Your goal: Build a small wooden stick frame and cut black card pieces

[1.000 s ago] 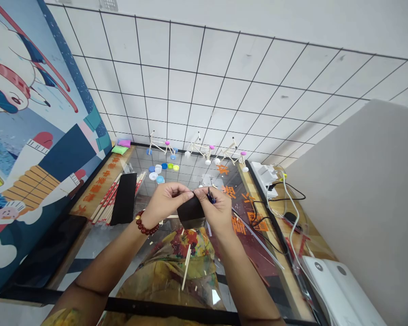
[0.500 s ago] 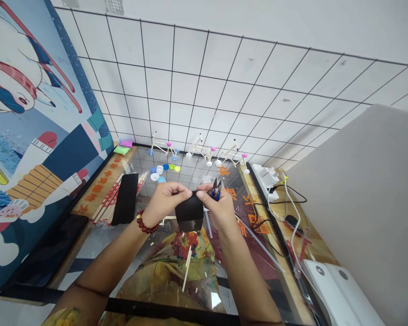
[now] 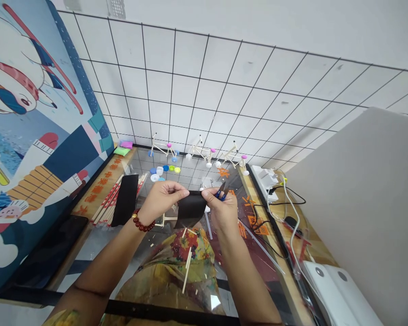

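Note:
A small black sheet [image 3: 191, 212] hangs over the glass tabletop, its top edge stretched between my two hands. My left hand [image 3: 163, 198] pinches the top left corner with thumb and fingers. The other top corner is in the pinch of my right hand [image 3: 222, 207], which also keeps a pair of blue-handled snips [image 3: 221, 192] tucked in its fingers, blades pointing up and away. Beside the sheet, partly hidden by it and my left hand, lies a light wooden stick piece [image 3: 170, 219]. Two thin sticks [image 3: 187, 270] lie on the glass nearer me.
Three stick models [image 3: 197, 148] with round caps stand along the back wall. Coloured bottle caps [image 3: 155, 178] lie before them. At left are a black strip [image 3: 125, 201], wrapped sticks [image 3: 104, 203] and a dark tablet-like slab [image 3: 54, 249]. Cables and a power strip [image 3: 265, 179] line the right edge.
My hands have spread slightly apart, pulling the black sheet's top edge straighter. The snips have tilted to the right in my right hand.

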`<state>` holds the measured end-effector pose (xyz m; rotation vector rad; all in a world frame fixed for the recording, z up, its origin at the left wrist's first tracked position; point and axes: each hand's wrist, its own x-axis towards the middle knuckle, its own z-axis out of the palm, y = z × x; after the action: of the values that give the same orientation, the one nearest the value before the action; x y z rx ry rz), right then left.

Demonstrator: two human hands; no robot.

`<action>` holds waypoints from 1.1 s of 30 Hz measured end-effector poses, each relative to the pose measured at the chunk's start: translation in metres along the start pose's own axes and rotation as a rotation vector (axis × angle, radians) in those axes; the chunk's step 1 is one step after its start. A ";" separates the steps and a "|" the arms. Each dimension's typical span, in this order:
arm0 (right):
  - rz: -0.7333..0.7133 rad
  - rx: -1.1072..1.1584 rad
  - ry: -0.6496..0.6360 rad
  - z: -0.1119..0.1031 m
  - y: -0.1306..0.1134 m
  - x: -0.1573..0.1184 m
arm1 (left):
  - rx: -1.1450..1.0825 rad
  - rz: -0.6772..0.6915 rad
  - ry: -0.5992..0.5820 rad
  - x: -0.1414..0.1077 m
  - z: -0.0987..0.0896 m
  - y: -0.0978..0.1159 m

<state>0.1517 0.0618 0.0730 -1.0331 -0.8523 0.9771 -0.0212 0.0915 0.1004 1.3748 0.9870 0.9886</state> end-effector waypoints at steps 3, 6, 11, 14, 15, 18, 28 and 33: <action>0.030 0.012 0.017 0.002 -0.003 0.000 | -0.049 -0.025 0.007 0.002 -0.006 0.001; 0.115 -0.019 -0.077 0.001 -0.005 -0.001 | -0.156 0.015 0.040 0.003 -0.009 0.002; 0.144 -0.164 -0.266 -0.001 -0.005 -0.003 | -0.238 0.038 0.073 0.007 -0.013 0.000; 0.139 -0.190 -0.275 0.001 -0.002 -0.004 | -0.185 0.085 0.075 0.009 -0.015 -0.002; 0.136 -0.185 -0.255 0.002 0.000 -0.004 | -0.153 0.104 0.080 0.010 -0.016 -0.002; 0.118 -0.180 -0.211 0.005 0.003 -0.005 | -0.076 0.123 0.071 0.009 -0.019 -0.002; -0.010 -0.288 -0.206 0.002 0.008 -0.007 | -0.097 0.065 0.001 0.007 -0.025 0.001; -0.024 -0.326 -0.217 0.003 0.005 -0.010 | -0.091 0.066 0.040 0.006 -0.024 0.001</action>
<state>0.1443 0.0547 0.0676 -1.2033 -1.2301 0.9607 -0.0429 0.1041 0.1024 1.3236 0.9194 1.1009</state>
